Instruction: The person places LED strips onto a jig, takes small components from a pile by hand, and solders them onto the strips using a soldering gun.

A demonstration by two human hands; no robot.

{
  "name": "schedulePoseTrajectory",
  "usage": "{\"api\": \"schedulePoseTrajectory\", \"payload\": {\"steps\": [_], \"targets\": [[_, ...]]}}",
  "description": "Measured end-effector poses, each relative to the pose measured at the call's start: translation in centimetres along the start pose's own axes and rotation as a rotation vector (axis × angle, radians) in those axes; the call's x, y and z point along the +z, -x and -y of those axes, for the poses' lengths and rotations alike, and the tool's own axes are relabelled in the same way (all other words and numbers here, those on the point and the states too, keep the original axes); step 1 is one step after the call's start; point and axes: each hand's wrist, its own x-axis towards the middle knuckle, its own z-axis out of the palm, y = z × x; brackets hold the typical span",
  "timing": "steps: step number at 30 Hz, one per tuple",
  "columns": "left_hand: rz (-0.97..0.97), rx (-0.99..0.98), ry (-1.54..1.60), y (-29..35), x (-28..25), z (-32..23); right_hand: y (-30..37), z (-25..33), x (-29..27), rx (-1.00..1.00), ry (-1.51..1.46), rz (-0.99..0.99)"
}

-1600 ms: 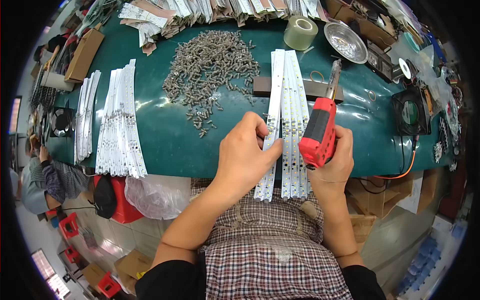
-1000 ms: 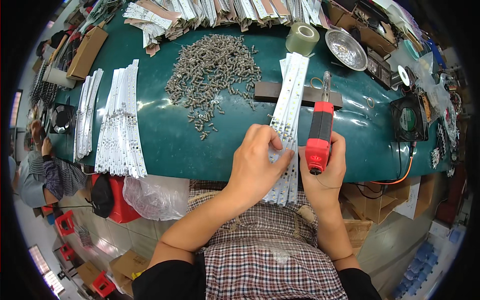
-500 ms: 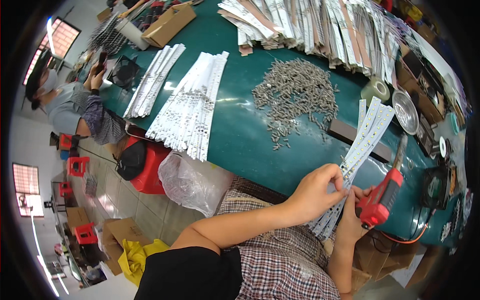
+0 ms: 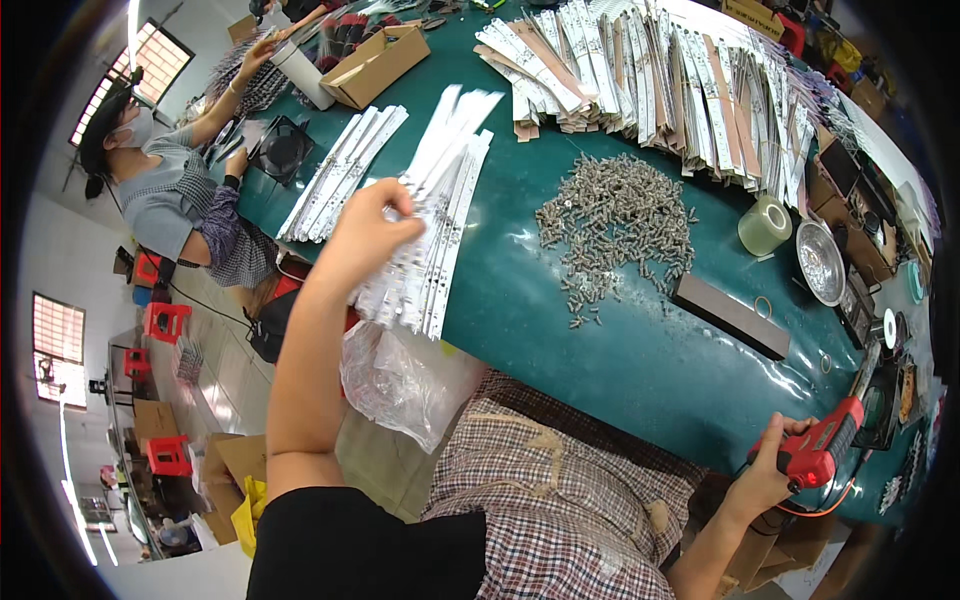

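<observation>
Lying on the green table, the near bundle of white strips is off to your left, close to the table's front edge. The strips are long and thin. Their long way runs away from you, with the far ends leaning a bit to the right. Your left hand is the near one, right over the left side of that bundle. Your right hand is well apart, way over on the right.

Your left thumb and fingers are bent close to each other at the strips. Some strips there look blurry, so I cannot tell if you grip any or just touch them. Your right hand is wrapped around one red and black tool, with its tip pointing up and away from you.

Now count. You have two white bundles on the left: the one by your hand and a smaller bundle just beside it, farther left. One big pile of strips sits at the back. One heap of little metal parts sits in the middle, with too many to count. You also have one dark bar, one roll of tape and one shiny bowl.
</observation>
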Motion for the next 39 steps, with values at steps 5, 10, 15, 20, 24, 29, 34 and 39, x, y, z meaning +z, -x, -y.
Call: {"api": "schedulePoseTrajectory", "payload": {"steps": [5,10,15,20,24,29,34,39], "targets": [[0.034,-0.122,-0.147,-2.1,-1.8,7.0,-0.9,-1.9,-1.1,-0.084,0.019,-0.086],[0.04,-0.108,-0.421,-1.9,-1.0,6.7,-1.7,-3.5,-2.5,-0.237,0.286,-0.063],[0.013,-0.008,-0.73,-2.5,-0.5,3.6,-1.0,-2.9,-0.7,-0.167,0.221,-0.1],[-0.248,0.488,-0.789,-9.1,2.0,-0.8,-1.2,-3.2,0.5,-0.414,0.394,-0.02],[-0.341,0.835,-0.834,-19.8,6.3,-3.7,-1.6,-3.1,0.0,-0.549,0.512,-0.041],[-0.12,0.947,-0.801,-27.4,10.2,-5.2,-1.4,-2.7,0.2,-0.6,0.536,-0.038],[0.086,0.997,-0.968,-30.1,12.1,-4.7,-1.3,-2.6,0.4,-0.628,0.554,0.001],[0.01,1.072,-1.131,-28.9,9.9,-4.3,-1.7,-2.3,0.6,-0.647,0.544,0.062]]}}
